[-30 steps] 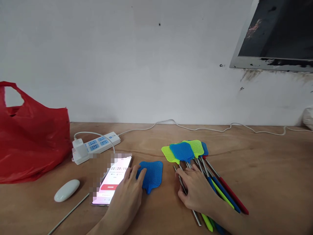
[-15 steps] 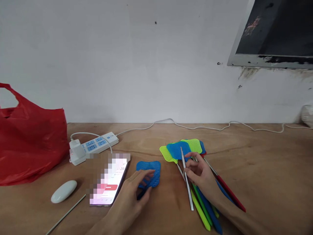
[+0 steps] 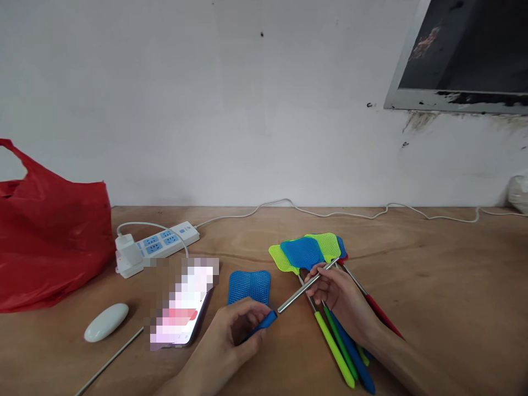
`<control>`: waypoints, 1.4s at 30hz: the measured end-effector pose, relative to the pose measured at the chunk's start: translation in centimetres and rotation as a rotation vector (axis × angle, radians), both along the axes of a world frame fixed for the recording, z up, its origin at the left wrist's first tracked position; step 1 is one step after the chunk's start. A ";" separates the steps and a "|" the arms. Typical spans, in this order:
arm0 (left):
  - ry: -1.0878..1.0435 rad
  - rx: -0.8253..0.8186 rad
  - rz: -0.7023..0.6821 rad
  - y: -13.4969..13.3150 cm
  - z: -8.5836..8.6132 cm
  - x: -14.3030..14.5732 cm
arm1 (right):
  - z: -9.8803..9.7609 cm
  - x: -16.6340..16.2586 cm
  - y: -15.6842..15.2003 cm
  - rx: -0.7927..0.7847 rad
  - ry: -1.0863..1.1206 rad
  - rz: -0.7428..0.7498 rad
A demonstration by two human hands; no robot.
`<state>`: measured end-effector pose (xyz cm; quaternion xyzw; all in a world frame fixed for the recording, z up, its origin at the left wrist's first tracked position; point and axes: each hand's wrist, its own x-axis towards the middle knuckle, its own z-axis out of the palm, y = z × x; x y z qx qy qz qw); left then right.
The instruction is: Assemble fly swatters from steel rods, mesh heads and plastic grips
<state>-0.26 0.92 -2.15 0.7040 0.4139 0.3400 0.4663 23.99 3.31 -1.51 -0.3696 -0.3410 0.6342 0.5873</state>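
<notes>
Pinched between the thumb and fingers of my left hand (image 3: 231, 338) is a blue plastic handle (image 3: 264, 322), pointing up to the right. My right hand (image 3: 340, 294) grips a thin metal rod (image 3: 297, 296), slanted with its lower left end close to the tip of that handle; a slight gap shows between them. Just behind my left hand lies a blue mesh fly swatter head (image 3: 249, 286). Under and beside my right hand is a fanned pile of fly swatters with a blue head (image 3: 302, 252), yellow-green heads (image 3: 329, 246) and coloured handles (image 3: 335, 349).
On the left are a red plastic bag (image 3: 53, 236), a white power strip (image 3: 165, 242) with a plug, a lit phone (image 3: 193, 300) and a white oval object (image 3: 106, 322). A white cable (image 3: 338, 214) runs along the wall at the back of the wooden table (image 3: 462, 297).
My left hand has picked up the blue handle from beside the mesh head. My right hand has turned the metal rod from steep to slanted, bringing its lower end left toward the handle.
</notes>
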 end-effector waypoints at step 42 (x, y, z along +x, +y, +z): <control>0.223 -0.085 0.117 0.0 0.2 0.1 | 0.2 -0.6 -1.0 0.071 -0.243 0.140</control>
